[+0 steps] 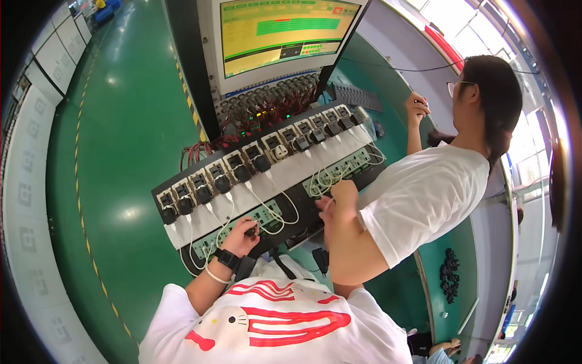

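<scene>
My left hand (241,238), with a black watch on its wrist, is closed around a small black object (250,232) whose kind I cannot make out. It is over the front edge of the test rack, beside the left green circuit board panel (267,212). My right hand (328,213) is near the right green panel (357,162), largely covered by a co-worker's bare forearm, so its grip is hidden. Along the rack runs a row of sockets with black plug adapters (223,184) and one white adapter (279,151). White cables (291,197) loop from the adapters to the panels.
The co-worker (436,182) in a white shirt leans in from the right, one arm crossing mine. Behind the sockets are bundled red wires (260,109) and a monitor (285,36). A keyboard (357,97) lies at the back right. Several black items (449,276) are piled at right.
</scene>
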Demonstrator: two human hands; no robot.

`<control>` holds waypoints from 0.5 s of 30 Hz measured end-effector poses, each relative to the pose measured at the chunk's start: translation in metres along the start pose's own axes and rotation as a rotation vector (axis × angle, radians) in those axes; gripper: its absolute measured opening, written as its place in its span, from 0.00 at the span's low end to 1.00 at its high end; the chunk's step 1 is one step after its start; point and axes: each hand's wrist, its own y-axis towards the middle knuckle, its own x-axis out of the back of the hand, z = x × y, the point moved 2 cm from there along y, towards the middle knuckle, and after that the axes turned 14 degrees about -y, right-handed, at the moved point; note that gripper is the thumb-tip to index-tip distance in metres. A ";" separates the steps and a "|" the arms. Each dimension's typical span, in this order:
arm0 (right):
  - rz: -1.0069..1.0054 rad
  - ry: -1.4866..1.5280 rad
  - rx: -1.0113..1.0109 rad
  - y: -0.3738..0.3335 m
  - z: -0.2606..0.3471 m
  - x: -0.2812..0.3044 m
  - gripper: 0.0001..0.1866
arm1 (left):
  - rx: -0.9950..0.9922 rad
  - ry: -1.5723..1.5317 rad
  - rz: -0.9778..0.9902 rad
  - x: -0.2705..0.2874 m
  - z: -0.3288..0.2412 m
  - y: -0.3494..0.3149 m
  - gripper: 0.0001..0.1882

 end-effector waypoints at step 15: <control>0.472 -0.105 -0.061 0.032 0.138 -0.047 0.14 | -0.004 -0.010 0.033 -0.012 -0.001 -0.008 0.08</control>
